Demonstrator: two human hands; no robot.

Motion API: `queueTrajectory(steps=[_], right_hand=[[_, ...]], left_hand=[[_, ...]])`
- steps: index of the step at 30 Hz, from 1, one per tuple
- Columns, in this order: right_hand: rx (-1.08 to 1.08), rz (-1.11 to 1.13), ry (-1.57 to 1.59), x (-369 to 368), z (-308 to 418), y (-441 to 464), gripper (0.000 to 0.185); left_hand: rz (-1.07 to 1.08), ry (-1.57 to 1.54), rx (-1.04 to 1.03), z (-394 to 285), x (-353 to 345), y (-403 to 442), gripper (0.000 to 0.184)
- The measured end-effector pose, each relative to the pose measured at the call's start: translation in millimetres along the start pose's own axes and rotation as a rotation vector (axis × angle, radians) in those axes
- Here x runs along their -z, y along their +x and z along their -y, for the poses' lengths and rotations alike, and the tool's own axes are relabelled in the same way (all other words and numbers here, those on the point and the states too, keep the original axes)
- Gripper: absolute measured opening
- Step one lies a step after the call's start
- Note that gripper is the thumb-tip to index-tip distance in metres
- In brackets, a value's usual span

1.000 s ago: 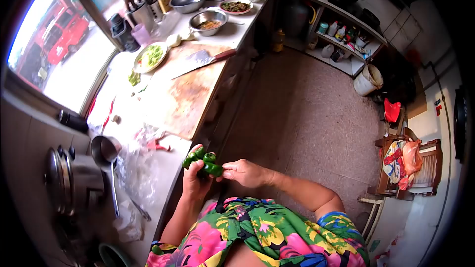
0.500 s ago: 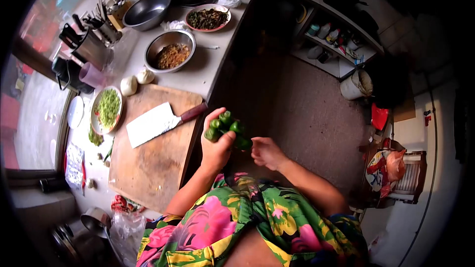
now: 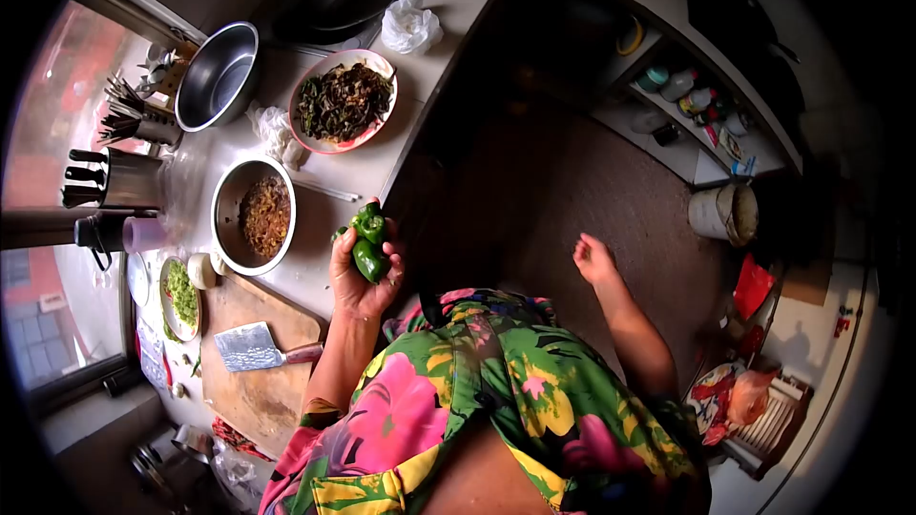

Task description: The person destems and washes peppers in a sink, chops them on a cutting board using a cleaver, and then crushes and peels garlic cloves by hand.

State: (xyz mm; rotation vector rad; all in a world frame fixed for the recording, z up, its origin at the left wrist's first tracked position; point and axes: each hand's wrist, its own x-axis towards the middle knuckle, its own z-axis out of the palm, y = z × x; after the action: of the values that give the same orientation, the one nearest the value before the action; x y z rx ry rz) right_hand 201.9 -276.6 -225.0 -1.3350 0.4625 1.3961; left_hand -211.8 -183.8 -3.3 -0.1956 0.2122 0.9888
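Note:
My left hand [image 3: 360, 278] is wrapped around several green peppers [image 3: 370, 258], held up at the counter's edge beside the steel bowl. Off to the right over the floor is my right hand [image 3: 593, 258], its fingers curled with nothing visible in them. The steel bowl [image 3: 220, 229] contains a brown chopped mixture. A cleaver [image 3: 248, 346] lies flat on the wooden cutting board [image 3: 250, 391], left of my left forearm. Behind the bowl, a red-rimmed plate [image 3: 319, 145] carries dark cooked greens.
An empty metal basin [image 3: 187, 100] and a crumpled white plastic bag [image 3: 410, 24] stand farther back. Along the window are a knife holder [image 3: 134, 178] and a plate of chopped greens [image 3: 196, 329]. A bucket [image 3: 711, 215] stands on the floor at right.
The view has shifted towards the back of the counter. My hands have moved apart: the left has carried the peppers nearer the steel bowl, and the right has swung out to the right.

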Motion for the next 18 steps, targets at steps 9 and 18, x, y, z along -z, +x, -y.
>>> queueTrajectory(steps=[9, 18], right_hand=[[0.167, 0.439, -0.885, -352, 58, 69, 0.083], [0.119, 0.518, -1.081, -414, 187, 75, 0.031]], left_hand=[[0.111, -0.045, -0.329, -39, -49, 137, 0.053], [0.061, -0.156, -0.478, -108, -82, 277, 0.036]])
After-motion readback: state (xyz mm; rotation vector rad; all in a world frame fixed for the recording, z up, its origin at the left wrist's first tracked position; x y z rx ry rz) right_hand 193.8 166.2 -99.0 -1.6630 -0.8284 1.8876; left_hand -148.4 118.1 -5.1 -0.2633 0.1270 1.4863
